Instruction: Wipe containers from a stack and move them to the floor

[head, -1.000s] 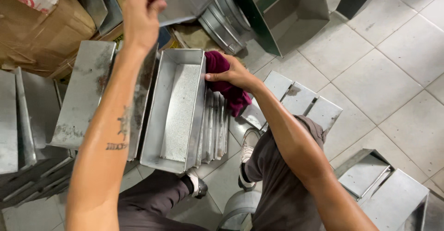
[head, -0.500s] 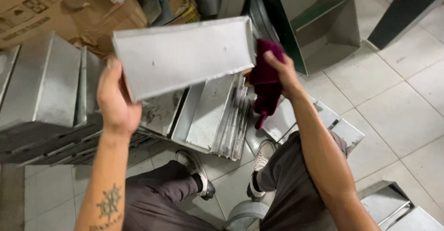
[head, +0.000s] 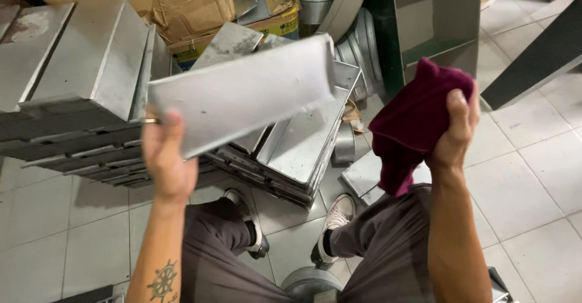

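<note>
The metal pan (head: 242, 97) is a long rectangular tray of dull grey sheet metal, with a matte, slightly powdery surface and a rolled edge at its right end. It is held up in the air, tilted, with its underside turned toward the camera, above the stack of pans (head: 297, 151) on the floor. The left hand (head: 167, 157) grips it at the lower left corner: the thumb lies on the flat grey face and the other fingers are closed behind the edge. A thin ring shows on one finger.

The right hand (head: 454, 130) is closed around a dark red cloth (head: 412, 121). The cloth looks soft and thick, like fleece or towel, and it is bunched into folds, with one end hanging down below the fist. It is near the right end of the pan but does not touch it.

Below, the stacked pans are of the same grey metal, nested one in another, with thin straight walls. At the left stand more metal boxes (head: 73, 73), with scratched and stained sides. Behind them are brown cardboard boxes (head: 182, 6), creased and torn. The floor (head: 533, 176) is of pale square tiles. The person's grey trousers (head: 376, 242) and shoes (head: 336, 215) are seen at the bottom.
</note>
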